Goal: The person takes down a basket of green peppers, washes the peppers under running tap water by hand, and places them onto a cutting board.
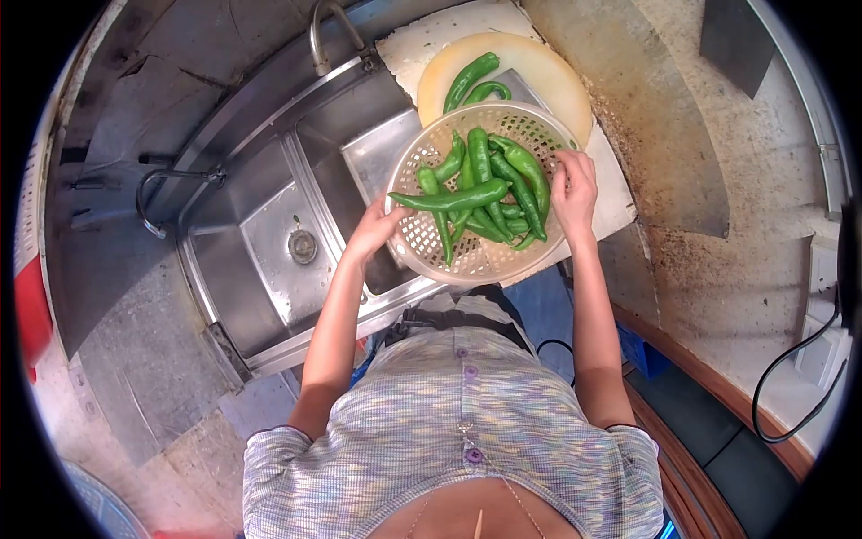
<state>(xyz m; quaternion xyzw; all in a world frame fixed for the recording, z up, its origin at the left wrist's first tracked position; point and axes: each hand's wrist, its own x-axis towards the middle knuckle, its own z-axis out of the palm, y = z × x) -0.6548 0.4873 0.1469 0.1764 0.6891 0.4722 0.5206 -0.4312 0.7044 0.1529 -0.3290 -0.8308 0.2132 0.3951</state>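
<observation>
A round, pale plastic colander holds several long green peppers. My left hand is closed on the colander's left rim, beside the tip of one pepper. On the right side, my right hand grips the opposite rim, with its fingers bent over the edge. Behind the colander lies a round cutting board with two more green peppers on it. A flat metal blade shows partly beside them, its rest hidden by the colander.
A double steel sink is at the left, with a left basin and a right basin partly under the colander. Two curved taps stand at its back and left. A stained wall and a black cable are at the right.
</observation>
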